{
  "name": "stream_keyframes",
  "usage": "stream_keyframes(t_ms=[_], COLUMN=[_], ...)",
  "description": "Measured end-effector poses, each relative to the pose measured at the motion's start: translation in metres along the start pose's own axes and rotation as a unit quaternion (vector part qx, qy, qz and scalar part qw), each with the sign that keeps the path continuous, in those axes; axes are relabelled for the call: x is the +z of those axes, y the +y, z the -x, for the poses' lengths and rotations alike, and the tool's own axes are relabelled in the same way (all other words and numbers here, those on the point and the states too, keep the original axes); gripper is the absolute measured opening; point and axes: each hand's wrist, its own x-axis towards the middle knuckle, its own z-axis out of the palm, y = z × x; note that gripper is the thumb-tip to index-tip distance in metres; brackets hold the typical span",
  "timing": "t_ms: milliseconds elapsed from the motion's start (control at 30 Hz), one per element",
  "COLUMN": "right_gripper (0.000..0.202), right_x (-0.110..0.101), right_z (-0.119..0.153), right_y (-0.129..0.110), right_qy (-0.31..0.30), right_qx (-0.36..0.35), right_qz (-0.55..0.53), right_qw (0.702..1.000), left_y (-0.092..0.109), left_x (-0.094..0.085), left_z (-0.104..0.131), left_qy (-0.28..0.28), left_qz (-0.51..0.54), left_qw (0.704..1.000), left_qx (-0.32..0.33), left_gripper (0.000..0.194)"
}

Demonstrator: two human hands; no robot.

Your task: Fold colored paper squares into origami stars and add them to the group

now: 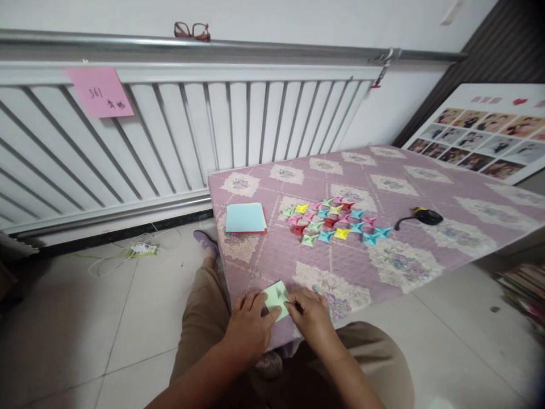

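Note:
A pale green sheet of folding paper (277, 293), with creases and a raised flap, lies at the near corner of the table. My left hand (250, 318) rests on its left side, fingers spread over the cloth and thumb pressing the paper's lower edge. At the right edge, my right hand (310, 312) pinches the paper between thumb and fingers. Farther off stand several small folded paper pieces (327, 222) in green, yellow, pink, red and blue, set out in rows. A stack of square paper (246, 218), light blue on top with red showing beneath, sits to their left.
A purple flowered cloth (272, 255) covers the table. To the right lies a black object with a cord (428, 216). Behind stands a white radiator (255, 119) bearing a pink note (101, 92); glasses (192, 32) rest on its pipe. A power strip (145, 249) lies on the floor.

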Motion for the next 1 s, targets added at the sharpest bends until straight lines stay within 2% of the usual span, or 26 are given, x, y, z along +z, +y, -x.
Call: stream_keyframes(t_ms=[367, 600, 833, 1000], right_gripper=[0.014, 0.015, 0.011, 0.012], right_x=[0.000, -0.004, -0.013, -0.014], right_z=[0.009, 0.011, 0.011, 0.011], right_y=[0.003, 0.003, 0.002, 0.003], right_qy=[0.038, 0.030, -0.005, 0.003], right_qx=[-0.138, -0.175, -0.209, -0.228], right_qz=[0.091, 0.121, 0.125, 0.125], right_qw=[0.986, 0.977, 0.970, 0.966], left_y=[0.000, 0.003, 0.001, 0.000], left_x=[-0.001, 0.006, 0.009, 0.011], left_z=[0.000, 0.002, 0.002, 0.002], left_qy=[-0.001, 0.039, 0.025, 0.019], left_qz=[-0.016, -0.039, -0.058, -0.060], left_qw=[1.000, 0.998, 0.998, 0.998], left_qx=[-0.002, -0.006, 0.005, 0.004], left_gripper=[0.044, 0.049, 0.055, 0.053])
